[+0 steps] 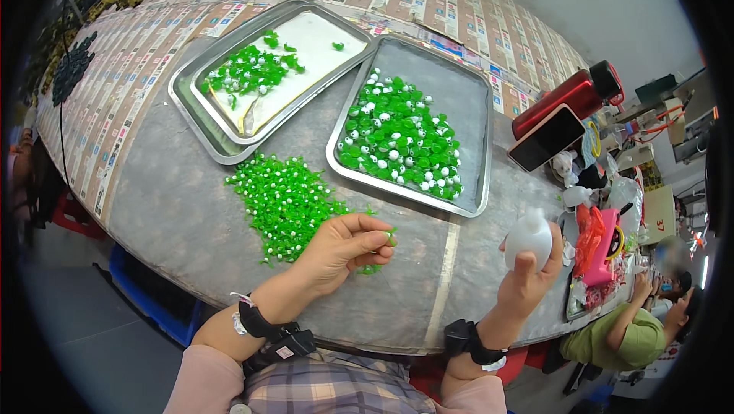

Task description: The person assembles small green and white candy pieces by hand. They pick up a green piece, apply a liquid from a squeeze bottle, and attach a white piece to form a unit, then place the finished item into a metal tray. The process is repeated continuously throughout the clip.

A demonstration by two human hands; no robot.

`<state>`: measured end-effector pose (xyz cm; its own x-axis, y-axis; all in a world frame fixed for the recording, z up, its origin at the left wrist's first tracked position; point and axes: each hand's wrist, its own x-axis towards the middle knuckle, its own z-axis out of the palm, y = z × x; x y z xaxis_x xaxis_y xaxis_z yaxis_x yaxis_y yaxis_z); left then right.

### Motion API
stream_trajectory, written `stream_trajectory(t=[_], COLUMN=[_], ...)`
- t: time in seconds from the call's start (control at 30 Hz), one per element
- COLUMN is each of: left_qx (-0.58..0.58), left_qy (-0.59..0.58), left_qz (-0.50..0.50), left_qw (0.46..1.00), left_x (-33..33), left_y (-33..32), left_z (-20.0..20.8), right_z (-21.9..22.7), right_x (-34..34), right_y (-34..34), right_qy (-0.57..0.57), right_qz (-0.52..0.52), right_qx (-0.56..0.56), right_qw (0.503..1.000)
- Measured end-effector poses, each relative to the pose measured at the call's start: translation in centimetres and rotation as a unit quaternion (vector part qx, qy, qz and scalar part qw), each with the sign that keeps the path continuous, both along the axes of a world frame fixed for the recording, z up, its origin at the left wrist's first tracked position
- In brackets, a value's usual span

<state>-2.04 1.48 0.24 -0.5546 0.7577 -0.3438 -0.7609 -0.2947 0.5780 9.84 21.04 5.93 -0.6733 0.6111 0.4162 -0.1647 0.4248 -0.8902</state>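
Note:
My left hand (345, 250) pinches a small green plastic piece (391, 237) between thumb and fingertips, over the grey table cover. In my right hand (529, 282) is a white squeeze bottle (529, 237), held upright with the fingers wrapped round it. Beside my left hand spreads a loose pile of small green pieces with white dots (284, 204). Beyond it, a metal tray (483, 135) carries many green pieces mixed with white balls marked with black spots. To its left, a smaller tray (336, 77), nested in a larger metal tray (180, 100), holds more green-and-white pieces on a white sheet.
A phone (546, 137) leans against a red flask (566, 100) at the right. Further right are a pink holder (602, 250), red plastic (589, 234) and crumpled clear bags. A person in a green top (623, 341) sits beyond. A blue crate (149, 295) stands below the left table edge.

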Motion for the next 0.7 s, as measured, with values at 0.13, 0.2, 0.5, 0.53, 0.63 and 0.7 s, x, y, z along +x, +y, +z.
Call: stream_trajectory(t=[0.13, 0.2, 0.5, 0.53, 0.63, 0.7], left_qx=[0.004, 0.002, 0.027, 0.027, 0.012, 0.008], left_qy=[0.001, 0.001, -0.002, -0.001, 0.001, 0.001], left_qz=[0.004, 0.0, -0.027, -0.029, -0.026, -0.027], left_qw=[1.0, 1.0, 0.999, 0.999, 1.0, 1.0], left_x=[0.0, 0.0, 0.0, 0.0, 0.1, 0.1], left_y=[0.1, 0.2, 0.2, 0.2, 0.3, 0.3], left_z=[-0.3, -0.4, -0.5, -0.5, -0.5, -0.6], right_z=[1.1, 1.1, -1.6, -1.7, -1.6, -1.5], right_x=[-2.5, -3.2, -2.8, -3.0, -2.9, -2.8], right_y=[-3.6, -4.6, -5.0, -5.2, -5.2, -5.2], right_qy=[0.091, 0.103, 0.138, 0.145, 0.126, 0.113], right_qz=[-0.078, -0.085, -0.035, -0.039, -0.018, -0.003], right_qx=[-0.036, -0.033, 0.131, 0.147, 0.155, 0.148], right_qw=[0.992, 0.99, 0.981, 0.978, 0.98, 0.982])
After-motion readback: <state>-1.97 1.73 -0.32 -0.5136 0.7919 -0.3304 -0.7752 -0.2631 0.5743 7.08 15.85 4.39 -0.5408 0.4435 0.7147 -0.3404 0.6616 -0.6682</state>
